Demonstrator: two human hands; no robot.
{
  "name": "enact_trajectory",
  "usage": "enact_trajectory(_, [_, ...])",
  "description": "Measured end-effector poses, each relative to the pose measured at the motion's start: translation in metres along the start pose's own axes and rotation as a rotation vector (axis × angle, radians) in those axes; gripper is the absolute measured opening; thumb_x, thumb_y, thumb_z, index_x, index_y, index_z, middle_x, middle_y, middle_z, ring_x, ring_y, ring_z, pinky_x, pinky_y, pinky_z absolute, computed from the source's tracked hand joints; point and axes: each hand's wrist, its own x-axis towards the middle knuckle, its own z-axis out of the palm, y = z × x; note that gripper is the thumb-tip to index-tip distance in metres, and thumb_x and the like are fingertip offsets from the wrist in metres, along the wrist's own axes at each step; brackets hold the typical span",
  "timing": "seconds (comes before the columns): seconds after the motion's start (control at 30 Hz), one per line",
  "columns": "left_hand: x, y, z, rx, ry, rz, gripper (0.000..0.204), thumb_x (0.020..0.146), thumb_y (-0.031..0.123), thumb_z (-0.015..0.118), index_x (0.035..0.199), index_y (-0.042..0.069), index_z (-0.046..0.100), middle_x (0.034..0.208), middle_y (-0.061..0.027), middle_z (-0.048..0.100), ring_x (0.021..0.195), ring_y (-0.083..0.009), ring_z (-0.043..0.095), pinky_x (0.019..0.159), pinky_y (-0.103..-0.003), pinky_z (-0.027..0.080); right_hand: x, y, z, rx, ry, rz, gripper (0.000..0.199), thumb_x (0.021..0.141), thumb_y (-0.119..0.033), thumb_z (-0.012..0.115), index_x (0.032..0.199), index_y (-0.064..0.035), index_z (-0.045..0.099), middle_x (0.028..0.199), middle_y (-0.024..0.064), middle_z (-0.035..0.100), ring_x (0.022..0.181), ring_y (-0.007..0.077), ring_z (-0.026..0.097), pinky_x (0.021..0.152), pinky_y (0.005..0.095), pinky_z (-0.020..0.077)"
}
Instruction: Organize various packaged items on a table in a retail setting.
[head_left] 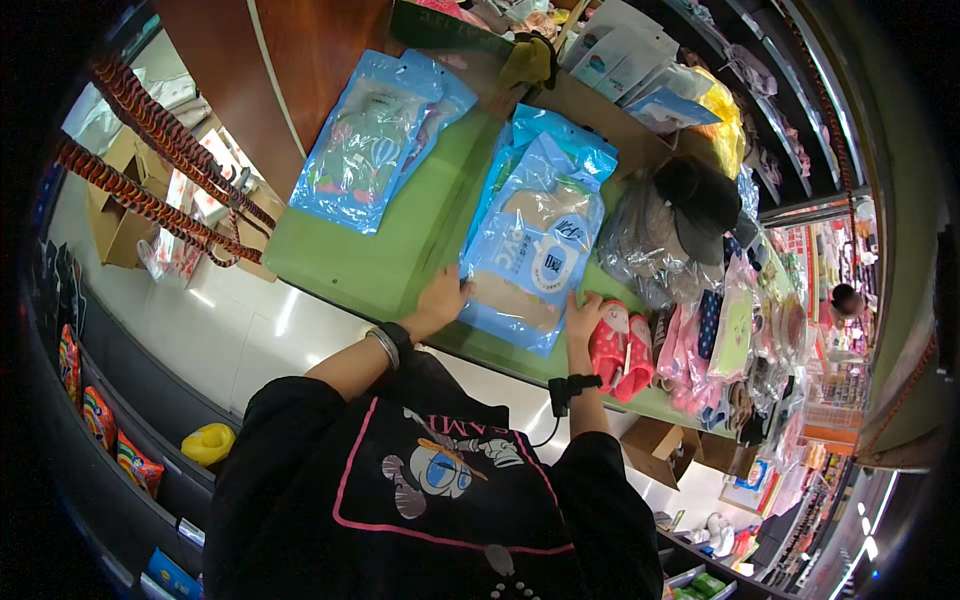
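A light blue plastic packet [520, 262] with clear windows, beige contents showing through, lies slanted on the green tabletop [400, 265]. My left hand [443, 300] is closed at its lower left edge. At the lower right edge my right hand [583, 322] grips the same packet, close beside a pair of pink slippers [620, 352]. Some fingertips of both hands are hidden. Under its upper end is a brighter blue packet [585, 150]. Farther left, another blue packet [365, 150] overlaps a similar one [440, 95].
Clear-bagged goods and a black cap [697, 205] are heaped to the right, with wrapped pink items [690, 350] nearer me. White packages [620, 50] stand behind. Twisted striped ropes [150, 190] hang at left. Black shelving [130, 400] is at lower left, and open cartons [660, 450] sit beyond the table's right edge.
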Motion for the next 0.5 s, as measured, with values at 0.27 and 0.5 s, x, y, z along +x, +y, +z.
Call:
enact_trajectory(0.27, [0.0,-0.006,0.012,0.106,0.149,0.12,0.035,0.084,0.03,0.051,0.094,-0.004,0.051,0.078,-0.0258,0.057,0.071,-0.0418,0.056,0.064,-0.048,0.044,-0.097,-0.134,-0.047,-0.392,-0.343,-0.742,0.067,0.067,-0.028,0.065,0.124,-0.0024,0.04,0.124,0.0237,0.039,0.12,0.0352,0.034,0.095,0.0539,0.0265])
enact_trajectory(0.5, [0.0,-0.022,0.007,-0.078,0.182,0.234,0.03,0.089,0.026,0.043,0.091,-0.003,0.05,0.07,-0.0244,0.056,0.068,-0.0416,0.055,0.063,-0.047,0.042,-0.078,-0.081,-0.018,-0.46,-0.283,-0.883,0.053,0.072,-0.005,0.047,0.124,-0.0035,0.039,0.131,0.0179,0.035,0.121,0.0347,0.034,0.101,0.0516,0.0239])
